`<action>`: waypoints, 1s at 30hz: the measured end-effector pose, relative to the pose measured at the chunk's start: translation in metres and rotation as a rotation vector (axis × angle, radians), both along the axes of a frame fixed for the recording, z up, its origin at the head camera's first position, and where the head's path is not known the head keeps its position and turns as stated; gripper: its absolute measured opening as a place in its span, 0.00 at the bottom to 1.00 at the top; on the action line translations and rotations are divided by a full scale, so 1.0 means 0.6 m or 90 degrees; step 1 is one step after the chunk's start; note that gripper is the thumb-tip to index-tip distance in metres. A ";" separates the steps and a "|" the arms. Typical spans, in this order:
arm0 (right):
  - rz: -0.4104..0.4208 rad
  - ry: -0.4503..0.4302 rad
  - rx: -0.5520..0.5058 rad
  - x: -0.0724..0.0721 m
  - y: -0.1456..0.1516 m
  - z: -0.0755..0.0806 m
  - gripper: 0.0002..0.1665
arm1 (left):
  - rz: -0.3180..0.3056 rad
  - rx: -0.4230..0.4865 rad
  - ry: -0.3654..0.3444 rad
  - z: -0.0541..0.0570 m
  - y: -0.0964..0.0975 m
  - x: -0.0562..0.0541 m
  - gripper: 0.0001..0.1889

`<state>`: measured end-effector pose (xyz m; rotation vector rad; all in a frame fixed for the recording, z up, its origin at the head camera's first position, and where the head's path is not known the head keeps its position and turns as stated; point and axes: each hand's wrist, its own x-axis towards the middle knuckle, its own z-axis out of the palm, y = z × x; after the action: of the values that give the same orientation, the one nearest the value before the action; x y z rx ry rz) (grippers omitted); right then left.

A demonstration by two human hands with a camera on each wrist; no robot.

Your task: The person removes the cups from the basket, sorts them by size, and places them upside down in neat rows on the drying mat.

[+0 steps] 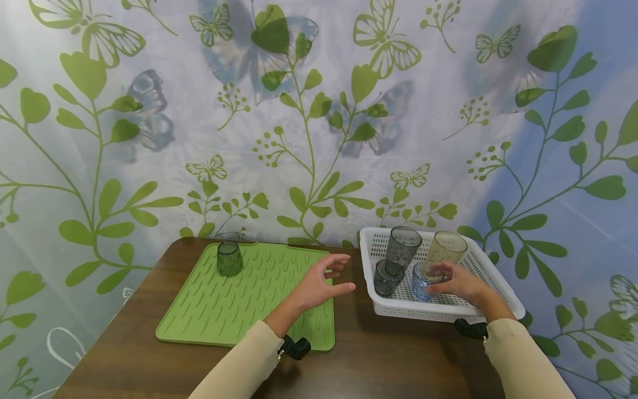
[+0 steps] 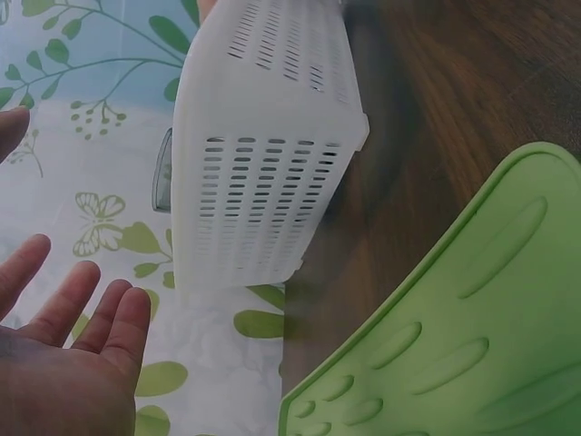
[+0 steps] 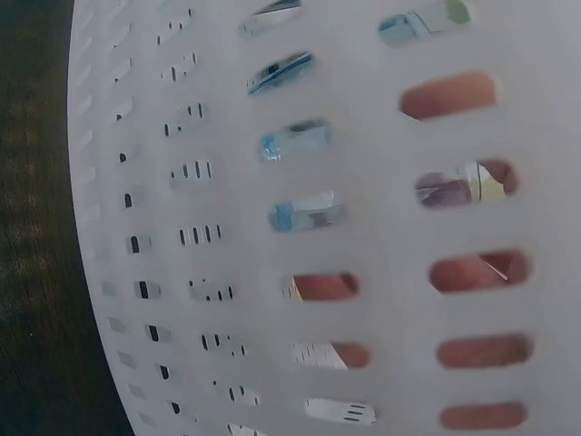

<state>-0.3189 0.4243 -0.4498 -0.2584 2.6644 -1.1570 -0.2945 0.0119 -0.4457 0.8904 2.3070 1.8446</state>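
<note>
My right hand (image 1: 456,284) reaches into the white basket (image 1: 399,311), thumb and fingers curled at the side of a small blue glass (image 1: 421,285). Through the basket's slots in the right wrist view, bits of blue glass (image 3: 300,141) and fingers (image 3: 486,350) show; the rest is hidden by the wall. Over the right edge of the green drying mat (image 1: 269,293), my left hand (image 1: 319,282) is held in the air, holding nothing, its thumb and fingers spread apart. The left wrist view has its palm (image 2: 68,386) beside the basket's perforated side.
Around the blue glass stand a tall grey glass (image 1: 402,246), a short dark glass (image 1: 387,280) and a tall amber glass (image 1: 447,249). A dark green glass (image 1: 230,260) is on the mat's far left. Behind the wooden table (image 1: 369,354) hangs a leaf-and-butterfly curtain (image 1: 319,138).
</note>
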 end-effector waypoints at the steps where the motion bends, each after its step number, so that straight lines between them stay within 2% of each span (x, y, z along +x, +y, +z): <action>1: 0.002 0.002 0.000 -0.001 0.000 -0.001 0.48 | 0.000 -0.001 0.001 0.000 0.000 0.000 0.32; 12: -0.003 0.015 -0.025 -0.003 0.000 -0.001 0.49 | 0.005 -0.008 0.003 -0.005 -0.007 -0.001 0.32; 22: 0.049 0.063 -0.095 0.009 -0.003 0.024 0.48 | 0.004 -0.036 0.014 0.002 -0.012 -0.005 0.33; 30: 0.051 0.132 -0.019 0.028 -0.032 0.069 0.50 | -0.005 -0.054 0.025 0.006 -0.017 -0.012 0.34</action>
<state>-0.3024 0.4051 -0.4086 -0.5121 2.7832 -1.2058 -0.3015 0.0017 -0.4421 0.9309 2.3808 1.7266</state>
